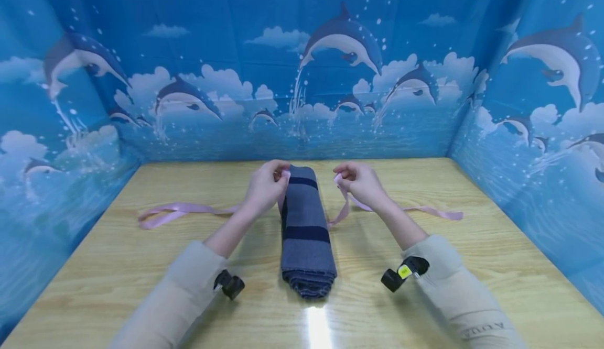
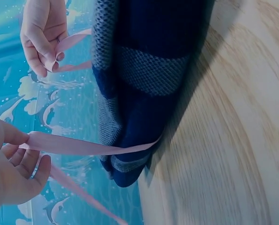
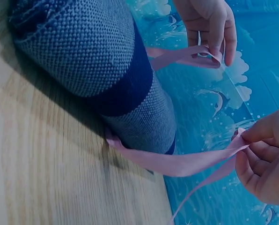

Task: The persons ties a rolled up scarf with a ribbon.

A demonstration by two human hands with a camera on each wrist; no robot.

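Observation:
A rolled grey-blue cloth (image 1: 305,207) with dark navy bands lies lengthwise on the table, its layered end toward me. A pink ribbon (image 2: 83,145) runs beneath the roll and comes up on both sides. My left hand (image 1: 268,184) pinches the ribbon at the roll's left side, near the far end. To the right of the roll, my right hand (image 1: 362,184) pinches the other stretch of ribbon (image 3: 177,164) between thumb and fingers. Both hands are raised above the wood, and the ribbon slants up to each of them. The part under the roll is hidden.
The ribbon's loose left tail (image 1: 174,210) lies looped on the wooden table (image 1: 377,307); its right tail (image 1: 441,213) stretches out beyond my right forearm. A blue dolphin-print curtain (image 1: 226,118) stands along the back and both sides of the table.

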